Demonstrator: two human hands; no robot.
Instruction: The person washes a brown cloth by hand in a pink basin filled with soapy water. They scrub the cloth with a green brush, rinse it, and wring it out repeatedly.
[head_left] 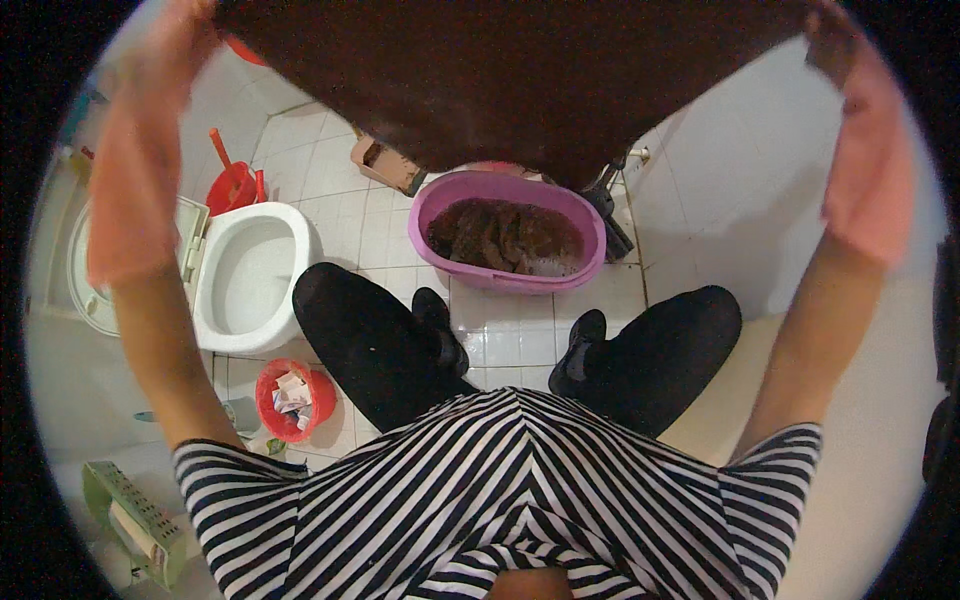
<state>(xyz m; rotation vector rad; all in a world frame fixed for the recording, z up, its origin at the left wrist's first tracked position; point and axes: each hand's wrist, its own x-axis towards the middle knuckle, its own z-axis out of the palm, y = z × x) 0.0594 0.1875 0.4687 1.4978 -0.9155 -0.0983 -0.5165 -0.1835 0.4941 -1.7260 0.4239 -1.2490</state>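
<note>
A large dark brown cloth [530,80] stretches across the top of the head view, raised between my two hands and sagging in the middle. My left hand [190,35], in a long pink rubber glove, grips its left corner at the upper rim, slightly blurred. At the opposite corner my right hand [845,60], gloved the same way, holds the cloth too. Both arms reach up and outward. Below the cloth, on the floor, stands an oval purple basin [425,245] with brown fabric [500,235] soaking in murky, slightly foamy water. The cloth's lower edge hangs just beyond the basin's far rim.
A white toilet [300,235] with its lid raised is on the left. Near it are a red dustpan-like scoop [230,187], a red bin [325,385] with paper inside and a green basket [165,530]. A cardboard box [385,163] lies behind the basin; a tap [638,155] is on the right wall.
</note>
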